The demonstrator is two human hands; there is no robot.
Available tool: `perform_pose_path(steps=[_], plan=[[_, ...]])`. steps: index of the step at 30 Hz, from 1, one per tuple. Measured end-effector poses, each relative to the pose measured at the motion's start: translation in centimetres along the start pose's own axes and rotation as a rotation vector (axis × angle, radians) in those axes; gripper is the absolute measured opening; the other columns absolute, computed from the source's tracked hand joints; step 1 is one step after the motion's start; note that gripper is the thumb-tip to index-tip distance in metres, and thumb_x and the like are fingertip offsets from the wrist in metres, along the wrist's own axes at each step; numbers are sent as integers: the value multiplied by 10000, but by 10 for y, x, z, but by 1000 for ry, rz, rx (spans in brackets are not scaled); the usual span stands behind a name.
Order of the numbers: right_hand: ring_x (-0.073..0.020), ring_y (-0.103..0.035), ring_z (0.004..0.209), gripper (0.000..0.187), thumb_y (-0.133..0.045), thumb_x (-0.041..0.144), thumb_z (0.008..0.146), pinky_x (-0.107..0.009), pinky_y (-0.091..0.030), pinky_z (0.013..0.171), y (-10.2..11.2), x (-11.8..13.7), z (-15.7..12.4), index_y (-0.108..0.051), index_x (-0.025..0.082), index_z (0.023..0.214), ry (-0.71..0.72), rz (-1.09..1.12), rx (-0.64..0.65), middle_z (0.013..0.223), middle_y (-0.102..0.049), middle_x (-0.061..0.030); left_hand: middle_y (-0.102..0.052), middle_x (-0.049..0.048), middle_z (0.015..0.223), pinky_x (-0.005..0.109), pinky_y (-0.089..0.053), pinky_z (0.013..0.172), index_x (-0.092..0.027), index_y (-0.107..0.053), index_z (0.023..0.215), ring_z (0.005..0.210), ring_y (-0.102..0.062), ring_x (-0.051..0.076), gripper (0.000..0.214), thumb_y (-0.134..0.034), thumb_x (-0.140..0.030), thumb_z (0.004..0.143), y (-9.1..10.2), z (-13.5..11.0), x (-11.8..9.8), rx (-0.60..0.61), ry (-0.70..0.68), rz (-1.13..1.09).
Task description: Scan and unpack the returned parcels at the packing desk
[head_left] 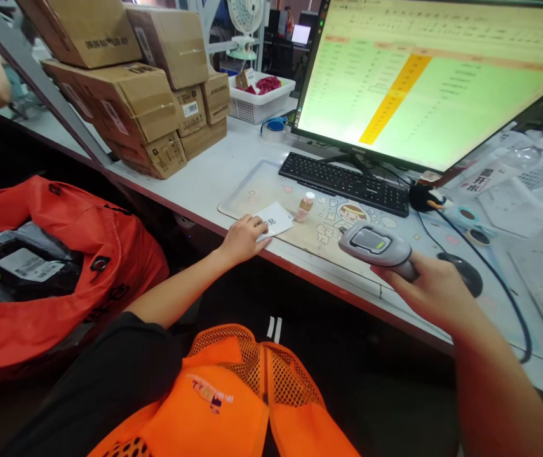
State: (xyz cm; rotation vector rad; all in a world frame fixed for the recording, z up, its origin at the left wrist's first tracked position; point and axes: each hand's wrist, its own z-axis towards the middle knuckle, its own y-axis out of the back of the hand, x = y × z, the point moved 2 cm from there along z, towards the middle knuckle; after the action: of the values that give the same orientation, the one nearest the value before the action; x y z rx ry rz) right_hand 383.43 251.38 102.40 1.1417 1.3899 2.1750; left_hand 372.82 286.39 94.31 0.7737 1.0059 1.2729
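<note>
Scanner (371, 243); handle (408, 271) mostly hidden, R hand (428, 285); card (278, 217) part-covered.

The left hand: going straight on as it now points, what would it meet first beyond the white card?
Past the white card, the left hand would probably meet the small bottle on the desk mat; depth is unclear.

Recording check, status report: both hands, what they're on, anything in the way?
Right hand gripping grey scanner. Left hand on white card, grip unclear. Small bottle close by card's right end, possibly in the way.
</note>
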Motion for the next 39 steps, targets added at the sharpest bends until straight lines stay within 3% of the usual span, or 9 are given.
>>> perform_pose_path(steps=[4,10,13,16,20,25,33,36,39], plan=[[-240,-607,594,324,-624,550,858,-335,-414,559,-8,4,6,-639,228,833,8,14,66,685,-670,-50,-676,145,1168,431,-504,959,-172,-734,1179,1124,-592,320,388,-628,-500,999,-3,-1,-7,73,8,103],[-226,-588,628,271,-597,505,857,-324,-402,580,-15,17,30,-619,236,837,20,-46,131,706,-676,-52,-646,208,1220,445,-511,893,-110,-736,1198,1146,-573,366,454,-560,-492,1026,11,15,-3,189,208,210],[-230,-595,662,313,-584,544,862,-324,-406,602,-22,23,42,-611,233,840,27,-78,180,738,-684,-52,-611,193,1378,469,-445,1089,-140,-703,1323,1313,-506,365,464,-619,-466,1003,7,22,-4,150,8,113],[-240,-620,717,326,-582,553,886,-320,-401,618,-30,29,54,-634,232,900,45,-84,221,800,-702,-63,-551,152,1512,486,-363,1195,-202,-644,1437,1442,-427,353,517,-598,-494,1013,-5,26,-3,211,-159,18],[-245,-616,743,305,-587,523,902,-319,-385,628,-41,38,68,-633,221,901,73,-128,239,822,-703,-79,-544,141,1530,505,-375,1177,-234,-640,1444,1446,-430,356,525,-532,-542,1032,-13,26,0,294,-165,23],[-229,-583,709,323,-576,536,906,-319,-380,633,-53,46,77,-579,221,837,81,-120,281,792,-686,-77,-555,135,1511,514,-379,1160,-241,-654,1411,1389,-466,361,550,-570,-594,997,-6,9,-3,264,-157,23],[-248,-614,756,310,-562,507,934,-321,-385,662,-67,54,86,-621,203,921,122,-112,335,832,-698,-92,-532,119,1550,508,-340,1179,-250,-595,1482,1409,-444,360,610,-529,-627,1007,-9,-7,-5,228,-129,27],[-250,-624,756,299,-565,498,931,-326,-404,669,-62,54,77,-615,204,906,109,-85,319,842,-701,-95,-535,115,1551,524,-345,1177,-262,-597,1481,1414,-439,368,604,-556,-621,996,-9,-7,-5,235,-128,18],[-260,-650,800,327,-580,528,916,-343,-456,707,-44,37,57,-645,208,940,52,-3,279,885,-718,-83,-550,117,1536,545,-355,1182,-261,-602,1477,1410,-440,377,622,-618,-615,966,-10,-7,-5,234,-114,-16]])
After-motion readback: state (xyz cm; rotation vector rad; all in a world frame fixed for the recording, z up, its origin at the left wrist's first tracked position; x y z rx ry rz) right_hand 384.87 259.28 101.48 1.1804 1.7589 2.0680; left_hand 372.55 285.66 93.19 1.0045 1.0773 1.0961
